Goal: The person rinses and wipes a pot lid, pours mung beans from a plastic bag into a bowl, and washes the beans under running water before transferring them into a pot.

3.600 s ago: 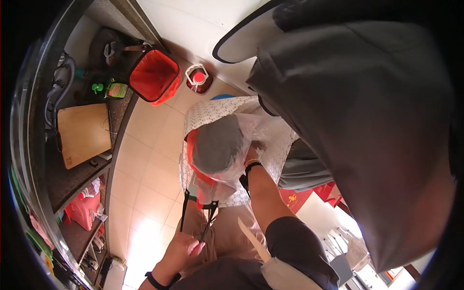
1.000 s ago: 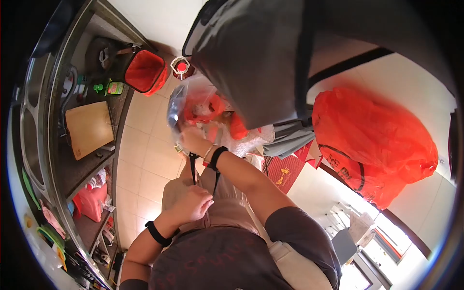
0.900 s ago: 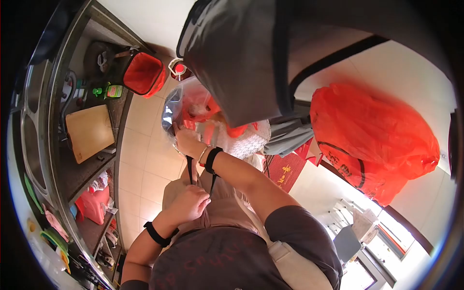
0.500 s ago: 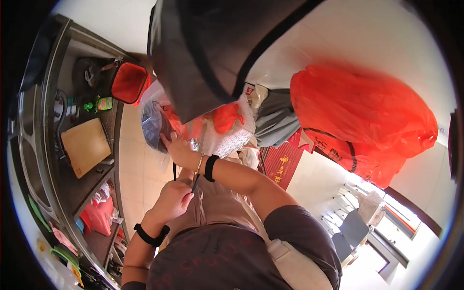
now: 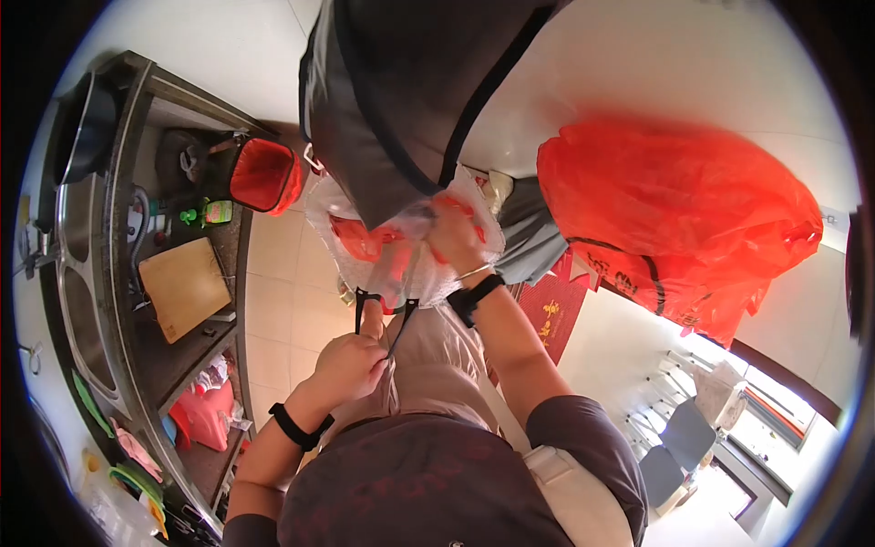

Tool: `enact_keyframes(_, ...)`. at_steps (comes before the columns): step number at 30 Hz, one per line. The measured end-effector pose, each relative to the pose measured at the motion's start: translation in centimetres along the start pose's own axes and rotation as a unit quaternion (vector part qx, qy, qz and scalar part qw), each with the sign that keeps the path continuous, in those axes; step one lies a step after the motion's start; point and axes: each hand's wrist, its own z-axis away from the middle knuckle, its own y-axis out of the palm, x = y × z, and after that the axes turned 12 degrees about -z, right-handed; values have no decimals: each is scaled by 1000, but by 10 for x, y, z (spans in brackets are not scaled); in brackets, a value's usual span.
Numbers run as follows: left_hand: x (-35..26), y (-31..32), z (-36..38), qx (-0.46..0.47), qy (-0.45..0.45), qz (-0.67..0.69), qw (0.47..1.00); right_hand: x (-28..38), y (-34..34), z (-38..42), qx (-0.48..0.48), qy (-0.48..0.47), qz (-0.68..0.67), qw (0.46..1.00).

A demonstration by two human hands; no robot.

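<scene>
My left hand [image 5: 351, 366] is closed on the black handle [image 5: 402, 328] of a whitish, crinkled bag [image 5: 437, 284] in front of my legs. Red plastic [image 5: 357, 239] shows inside the bag's open mouth. My right hand [image 5: 456, 235] reaches into the bag beside more red plastic; its fingertips are hidden, so I cannot tell what they grip. A dark grey cloth item [image 5: 392, 109] with black trim hangs over the bag's far side and hides part of it.
On the left are a sink [image 5: 87, 301], a cutting board [image 5: 185, 290], a green bottle [image 5: 217, 212] and a red-lined bin [image 5: 264, 176]. A large red plastic bag [image 5: 679, 210] hangs at the right, above a red mat [image 5: 550, 314].
My right hand has moved away from my left hand, up and to the right into the bag. The bag's handle now stands stretched above my left hand, and the view has shifted slightly.
</scene>
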Motion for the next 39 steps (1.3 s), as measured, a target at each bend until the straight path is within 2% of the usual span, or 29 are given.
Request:
enact_keyframes(2, -6, -7, -8, 13, 6, -10, 1000, -40, -19, -11, -64, -11, -56, 996)
enact_keyframes(4, -13, -10, -11, 12, -3, 33, 999, -7, -65, 1, -61, 122, -17, 991)
enact_keyframes(5, -15, -11, -14, 1, 11, 34, 999, -17, -69, -1, -60, 120, -18, 991)
enact_keyframes(7, -18, -11, -16, 5, 19, 25, 999, -38, -71, -10, -110, 273, -11, 956)
enact_keyframes(10, -26, -18, -22, 11, 27, 13, 999, -33, -77, 1, -65, 269, 55, 959)
enact_keyframes(11, -28, -21, -23, 14, 25, 8, 1000, -18, -78, 10, -52, 230, 94, 967)
enact_keyframes(12, -27, -19, -23, 17, 21, 8, 1000, -12, -72, 15, -48, 230, 92, 968)
enact_keyframes(14, -24, -13, -23, -16, 23, 48, 998, 1, -58, 23, 116, 130, 182, 968)
enact_keyframes(16, -27, -16, -21, -13, 17, 46, 999, 46, -43, 35, 242, 0, 58, 968)
enact_keyframes(17, -29, -17, -20, -12, 15, 44, 999, 30, -4, 32, 305, -115, 64, 943)
enact_keyframes(19, -30, -15, -18, -28, 9, 51, 998, -20, 80, 15, 364, -234, 74, 899)
enact_keyframes(20, -29, -15, -17, -40, 4, 58, 998, -32, 113, 6, 229, -174, 148, 946)
enact_keyframes(22, -29, -19, -17, -30, -8, 61, 998, -20, 112, -2, 87, -118, 217, 965)
enact_keyframes(23, -30, -22, -17, -13, -15, 65, 998, 8, 74, 0, 136, -32, 134, 981)
enact_keyframes(24, -30, -26, -20, -15, -16, 63, 998, 26, 45, 2, 195, -2, 73, 978)
enact_keyframes(26, -29, -33, -32, 4, -72, 89, 993, 65, -14, 5, 299, 81, -45, 950)
enact_keyframes(27, -27, -39, -41, 3, -59, 82, 995, 45, -7, 5, 333, -174, -176, 910)
enact_keyframes(29, -22, -56, -71, -65, -62, 128, 988, 45, -39, 12, 326, -428, -273, 798)
enact_keyframes(30, -17, -62, -86, -68, -47, 119, 989, 71, -80, 31, 375, -329, -268, 824)
enact_keyframes(31, -12, -67, -102, -119, 7, 79, 990, 89, -107, 43, 418, -226, -263, 840)
enact_keyframes(32, -8, -73, -118, -170, 59, 40, 983, 93, -119, 44, 406, -232, -258, 845)
enact_keyframes(33, -9, -82, -135, -174, 69, 35, 982, 97, -129, 42, 303, -196, -269, 893)
enact_keyframes(35, -10, -100, -168, -154, -16, 110, 982, 79, -117, 27, 126, -84, -306, 940)
enact_keyframes(36, 9, -92, -192, -158, -11, 101, 982, 66, -104, 11, 120, -93, -307, 939)
enact_keyframes(38, 62, -64, -244, -297, 92, 118, 943, 56, -89, -17, -103, -136, -354, 920)
enact_keyframes(39, 65, -73, -257, -298, 97, 108, 944, 67, -91, -28, -108, -144, -359, 916)
